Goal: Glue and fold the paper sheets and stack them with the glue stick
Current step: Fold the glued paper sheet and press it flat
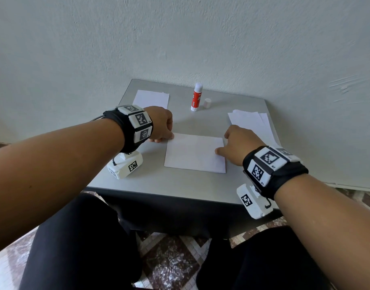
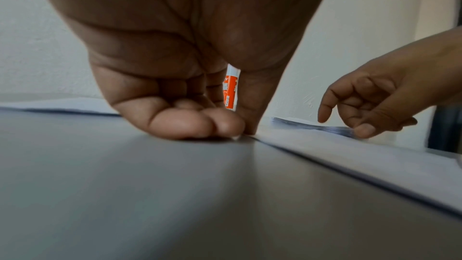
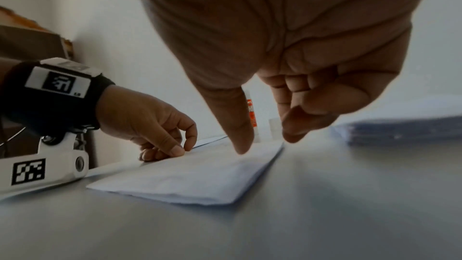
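A folded white sheet lies flat at the middle of the grey table. My left hand pinches its far left corner between thumb and curled fingers. My right hand is at the sheet's right edge, where the thumb presses down on the paper. Its index finger points at the far right corner and the other fingers are curled. The red-and-white glue stick stands uncapped behind the sheet, with its cap beside it.
A stack of flat white sheets lies at the table's right, just beyond my right hand. Another white sheet rests at the back left. A wall rises directly behind the table. My legs are under its front edge.
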